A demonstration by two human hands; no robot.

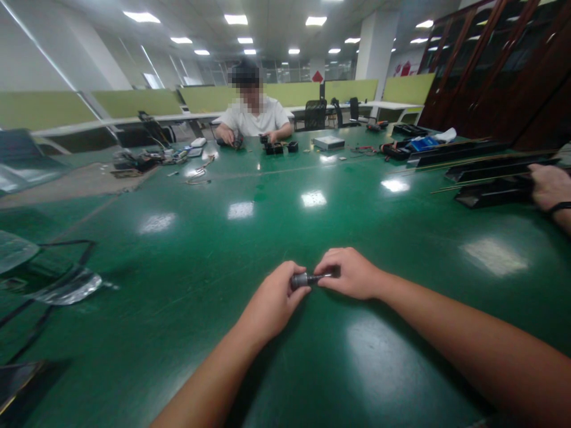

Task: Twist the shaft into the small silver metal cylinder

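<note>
Above the green tabletop in front of me, my left hand [280, 292] is closed around the thick end of a small dark cylindrical tool [301, 280] with a grey band. Its narrower shaft points right, into the curled fingers of my right hand [346, 272]. Thumb and fingers of that hand pinch the shaft, and a shiny metal part shows between them. The tool lies roughly level between both hands. My fingers cover its two ends, so its exact kind is hard to make out.
Across the green table [267, 238], a person in a white shirt [256, 119] handles black parts [279, 147]. Long black channels [486, 193] lie at right, with another person's hand [551, 184] on them. A clear plastic-covered object [53, 279] stands left. Electronics and cables [147, 159] sit far left.
</note>
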